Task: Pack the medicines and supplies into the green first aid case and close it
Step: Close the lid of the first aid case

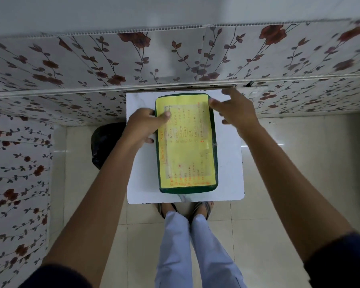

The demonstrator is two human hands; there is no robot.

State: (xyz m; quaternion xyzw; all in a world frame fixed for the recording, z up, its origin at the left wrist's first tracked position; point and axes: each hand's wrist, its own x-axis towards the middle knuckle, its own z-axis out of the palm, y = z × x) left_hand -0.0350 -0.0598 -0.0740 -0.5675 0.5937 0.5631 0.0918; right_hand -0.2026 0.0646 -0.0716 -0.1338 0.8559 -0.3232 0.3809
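Left hand (142, 125) grasps shut green case (213, 129) edge, thumb on yellow label (183, 142); right hand (235, 113) released beside it. Closing step; next, latch check.

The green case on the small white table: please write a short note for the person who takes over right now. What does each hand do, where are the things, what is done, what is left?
Left hand: grip on the far left edge of the green first aid case, thumb on top of the yellow label.
Right hand: fingers spread at the far right corner, fingertips touching the case; no firm hold visible.
Case: flat on the white table, lid side up, appears shut.
Done: no medicines or supplies lie outside, so packing seems finished.
Left: probably only check the closure; no latch or zipper can be seen clearly.
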